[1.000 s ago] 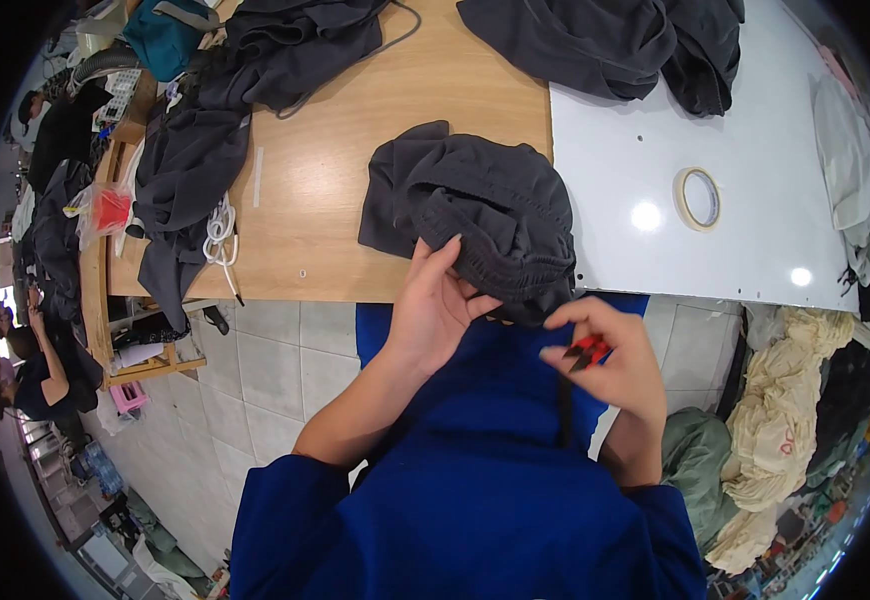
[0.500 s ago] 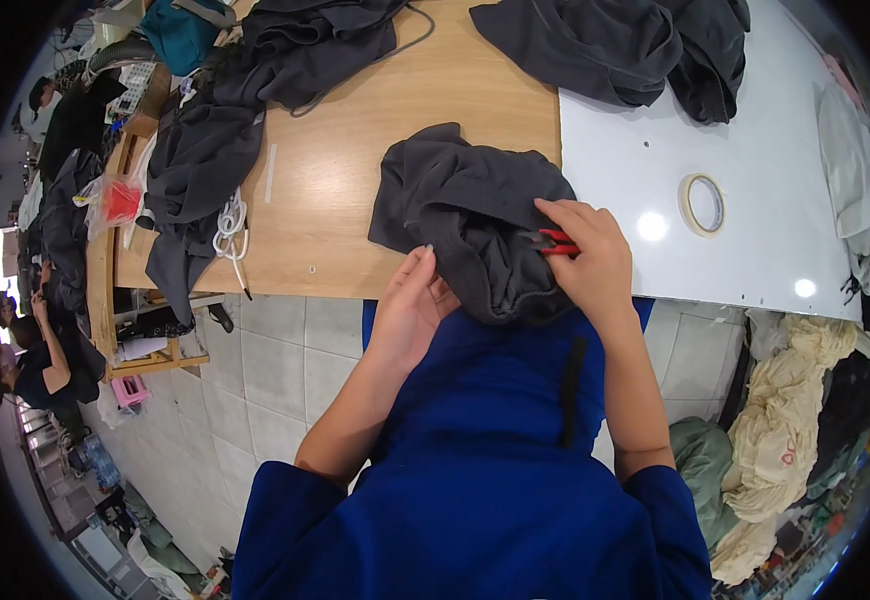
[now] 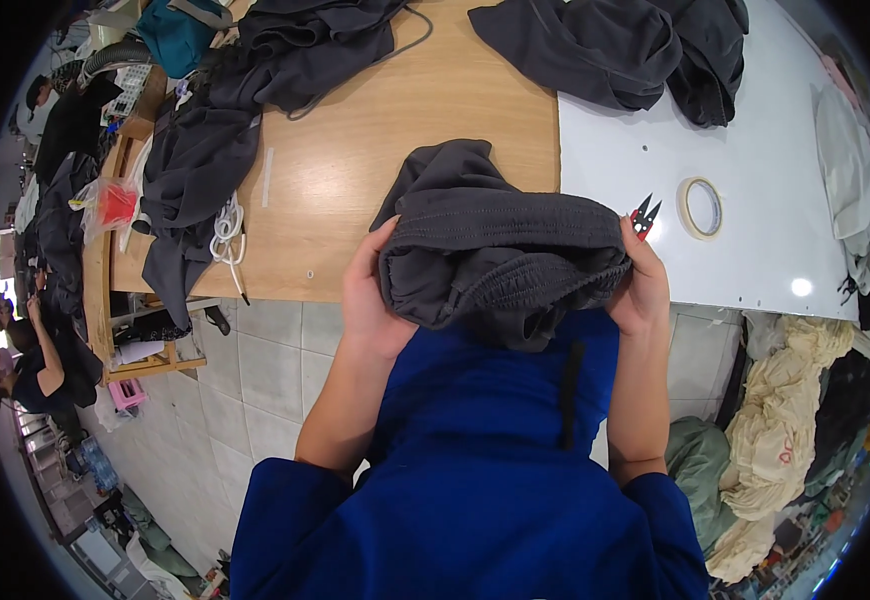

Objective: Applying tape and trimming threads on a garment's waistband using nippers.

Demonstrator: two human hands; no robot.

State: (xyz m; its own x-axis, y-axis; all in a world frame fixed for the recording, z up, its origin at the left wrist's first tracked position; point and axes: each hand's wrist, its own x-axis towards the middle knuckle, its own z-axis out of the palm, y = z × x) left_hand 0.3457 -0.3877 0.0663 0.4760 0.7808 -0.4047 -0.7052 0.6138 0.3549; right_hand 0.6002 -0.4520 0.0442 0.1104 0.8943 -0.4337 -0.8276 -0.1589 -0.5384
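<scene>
A dark grey garment with a gathered elastic waistband [image 3: 495, 222] is held stretched between my hands at the table's near edge. My left hand [image 3: 373, 300] grips the band's left end, thumb on the top edge. At the other end, my right hand [image 3: 643, 285] is closed on the band. Small thread snips [image 3: 644, 217] with red handles stick out past my right fingertips, blades pointing away from me. Their lower part is hidden, though they seem tucked in that hand. The rest of the garment bunches behind the band and hangs below it.
The wooden tabletop [image 3: 355, 140] meets a white board [image 3: 755, 180] on the right, where a tape roll [image 3: 700, 208] lies. Dark grey garments [image 3: 585, 50] are piled at the back. A white cord [image 3: 228, 235] hangs at the left. Cream cloth [image 3: 780, 430] is heaped at right.
My hands have moved apart and now spread the waistband, which was bunched on the table. The snips have gone from inside the opening to beyond its right end.
</scene>
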